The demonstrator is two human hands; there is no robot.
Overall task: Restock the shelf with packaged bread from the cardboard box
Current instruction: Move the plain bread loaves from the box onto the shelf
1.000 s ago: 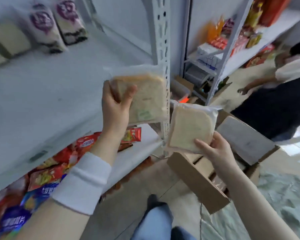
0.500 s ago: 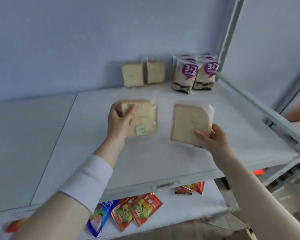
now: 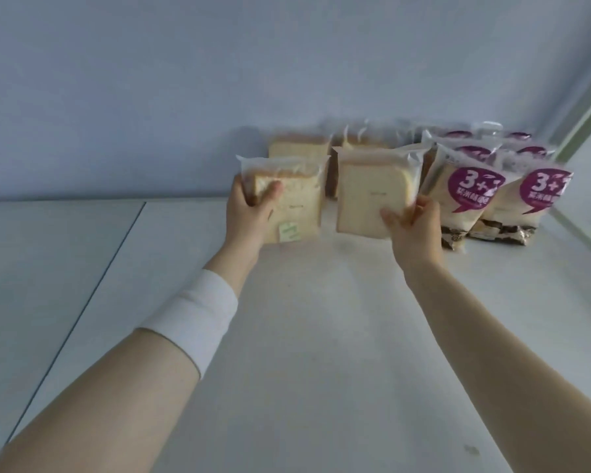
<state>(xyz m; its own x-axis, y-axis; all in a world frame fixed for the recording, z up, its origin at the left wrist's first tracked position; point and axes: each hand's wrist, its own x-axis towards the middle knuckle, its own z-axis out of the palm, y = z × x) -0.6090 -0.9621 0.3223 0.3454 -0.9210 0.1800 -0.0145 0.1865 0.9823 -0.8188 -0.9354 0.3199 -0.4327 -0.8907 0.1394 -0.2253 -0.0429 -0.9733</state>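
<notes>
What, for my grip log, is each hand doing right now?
Left hand: holding the stickered bread pack.
Right hand: holding the plain bread pack.

Left hand (image 3: 244, 213) grips bread pack (image 3: 289, 203), right hand (image 3: 415, 227) grips second pack (image 3: 369, 196), upright over shelf (image 3: 321, 336)

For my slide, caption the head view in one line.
Left hand grips the labelled bread pack, right hand the plain bread pack, before stocked packs on the shelf.
</notes>
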